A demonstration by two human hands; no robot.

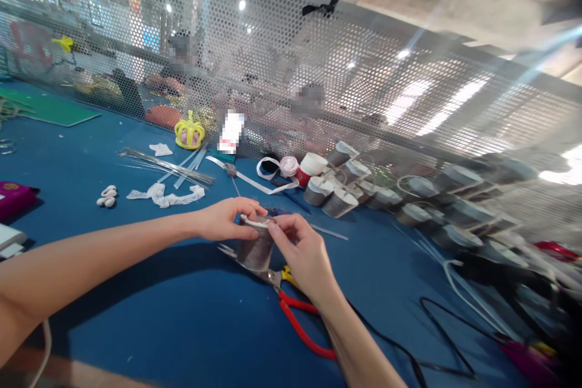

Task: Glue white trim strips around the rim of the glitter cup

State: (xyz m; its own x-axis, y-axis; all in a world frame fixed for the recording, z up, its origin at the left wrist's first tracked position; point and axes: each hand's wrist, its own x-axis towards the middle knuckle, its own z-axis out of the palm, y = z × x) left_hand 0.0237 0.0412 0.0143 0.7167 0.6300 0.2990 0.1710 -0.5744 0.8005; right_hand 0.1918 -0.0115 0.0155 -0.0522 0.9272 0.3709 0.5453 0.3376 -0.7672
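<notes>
A small grey cylinder (254, 253), like a little fabric-covered pot with a ragged whitish rim, stands upright in front of me between both hands. My left hand (226, 218) grips its rim from the left, with the thumb along the near side and the fingers over the far side. From the right, my right hand (304, 250) pinches the rim between thumb and fingertips; any small piece there is too hidden to tell. Just below the cylinder lie scissors with red handles (288, 315), blades pointing left. A yellow-handled tool (288, 276) shows partly beside my right hand.
Several similar grey cylinders (341, 203) are grouped at the right. Thin wires (166, 165), a white lace strip (175, 199), white shell-like pieces (107, 196), a yellow crown (190, 132) and a phone (231, 132) lie behind. A perforated metal screen (254, 36) bounds the blue table; people sit beyond.
</notes>
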